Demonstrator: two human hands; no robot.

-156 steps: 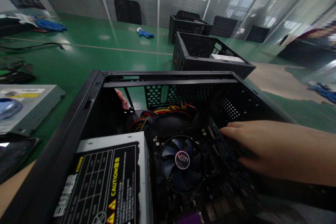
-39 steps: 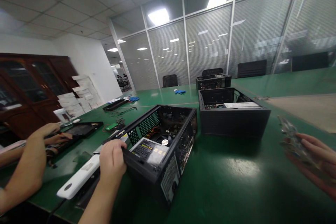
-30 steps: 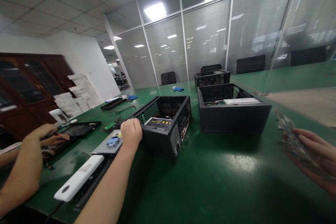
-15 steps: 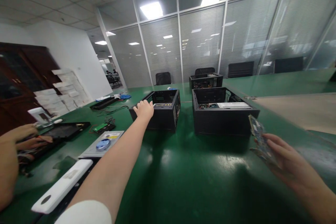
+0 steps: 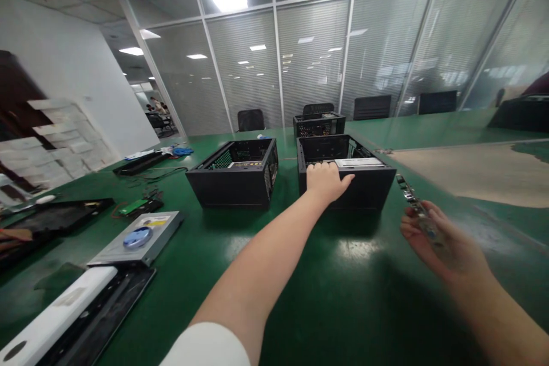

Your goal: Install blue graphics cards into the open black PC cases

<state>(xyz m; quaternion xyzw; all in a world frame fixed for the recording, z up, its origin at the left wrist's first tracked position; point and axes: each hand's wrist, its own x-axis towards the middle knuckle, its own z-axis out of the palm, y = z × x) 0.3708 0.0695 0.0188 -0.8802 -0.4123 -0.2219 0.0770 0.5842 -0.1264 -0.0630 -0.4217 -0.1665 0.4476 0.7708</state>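
Observation:
My left hand [image 5: 325, 182] reaches forward with its fingers curled over the near rim of the right-hand black computer case [image 5: 360, 189]. Its thumb sticks out to the right along the case's front wall. This case lies open at the top, and a pale metal part shows inside. My right hand [image 5: 446, 240], raised over the table on the right, grips a circuit board [image 5: 414, 197] seen nearly edge-on and blurred. To the left stands a second open black computer case [image 5: 235, 189], which neither hand touches.
A third case [image 5: 319, 124] stands behind. On the left lie a silver optical drive [image 5: 115, 240] with a round blue item [image 5: 137, 237] on it, a white power strip [image 5: 55, 314], a green circuit board [image 5: 135, 206], and a black panel [image 5: 55, 220] by another person's hand [image 5: 15, 240].
My left hand has moved right, from the left case's rim to the right case's rim. The circuit board in my right hand has turned more edge-on. The view has swung right.

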